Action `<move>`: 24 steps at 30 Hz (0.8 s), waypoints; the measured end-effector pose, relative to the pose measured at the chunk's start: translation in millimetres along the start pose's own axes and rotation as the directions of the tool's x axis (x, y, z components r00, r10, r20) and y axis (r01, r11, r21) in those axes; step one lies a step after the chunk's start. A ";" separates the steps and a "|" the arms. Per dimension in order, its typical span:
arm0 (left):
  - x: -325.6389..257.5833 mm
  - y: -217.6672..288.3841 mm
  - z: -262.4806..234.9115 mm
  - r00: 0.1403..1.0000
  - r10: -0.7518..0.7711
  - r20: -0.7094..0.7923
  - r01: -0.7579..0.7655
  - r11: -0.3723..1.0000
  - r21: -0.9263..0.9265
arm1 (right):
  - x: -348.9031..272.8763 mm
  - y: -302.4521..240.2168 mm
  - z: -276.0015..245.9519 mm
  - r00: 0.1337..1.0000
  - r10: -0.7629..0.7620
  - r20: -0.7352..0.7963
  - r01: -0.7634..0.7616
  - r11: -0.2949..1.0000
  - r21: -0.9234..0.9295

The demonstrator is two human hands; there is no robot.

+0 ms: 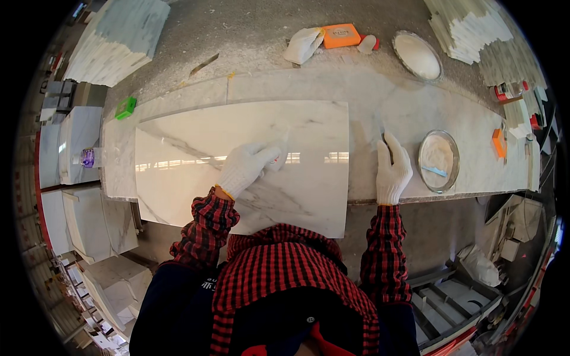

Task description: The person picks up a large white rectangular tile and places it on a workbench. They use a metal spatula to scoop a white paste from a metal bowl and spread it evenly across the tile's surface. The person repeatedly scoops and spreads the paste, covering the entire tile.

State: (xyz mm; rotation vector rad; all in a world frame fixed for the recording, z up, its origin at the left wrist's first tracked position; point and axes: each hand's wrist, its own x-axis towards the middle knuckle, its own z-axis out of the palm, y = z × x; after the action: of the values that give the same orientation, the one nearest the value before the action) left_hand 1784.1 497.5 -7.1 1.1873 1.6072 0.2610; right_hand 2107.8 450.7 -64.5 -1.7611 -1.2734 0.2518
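A glossy white marble-look slab (196,139) with grey veins lies in front of me, its near edge overhanging the bench. My left hand (246,168), in a white knitted glove, is closed over the slab around a small whitish object (275,159) with a red spot, mostly hidden by the fingers. To the right of the slab, my right hand (393,171), gloved alike, is closed above the bench top. A thin dark tip shows at its fingers; its kind is unclear. Beside it stands a round metal bowl (439,178) of white powder or paste with a light-blue strip inside.
Behind the bench (380,95) are a second bowl (417,56), an orange box (341,35) and a white bag (304,45). A green block (125,108) sits far left, an orange one (499,143) far right. Stacked slabs (122,41) stand at the back left.
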 end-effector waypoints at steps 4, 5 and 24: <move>2.5 -3.7 0.1 1.000 0.003 0.007 -0.003 0.999 -0.038 | 0.1 -0.1 0.3 1.000 -0.007 -0.002 0.007 1.000 0.011; 3.6 -5.1 -0.5 1.000 0.003 0.010 -0.003 0.999 -0.032 | 0.1 -0.2 0.2 1.000 -0.011 -0.005 0.011 1.000 0.016; 4.8 -3.8 -4.1 0.997 -0.003 0.080 0.010 0.997 -0.082 | 0.3 1.5 -0.4 1.000 -0.003 -0.005 0.003 1.000 0.006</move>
State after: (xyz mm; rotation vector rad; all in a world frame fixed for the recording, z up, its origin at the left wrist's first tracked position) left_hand 1778.9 501.0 -11.0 1.1163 1.5163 0.2695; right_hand 2109.1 450.7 -65.4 -1.7536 -1.2700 0.2488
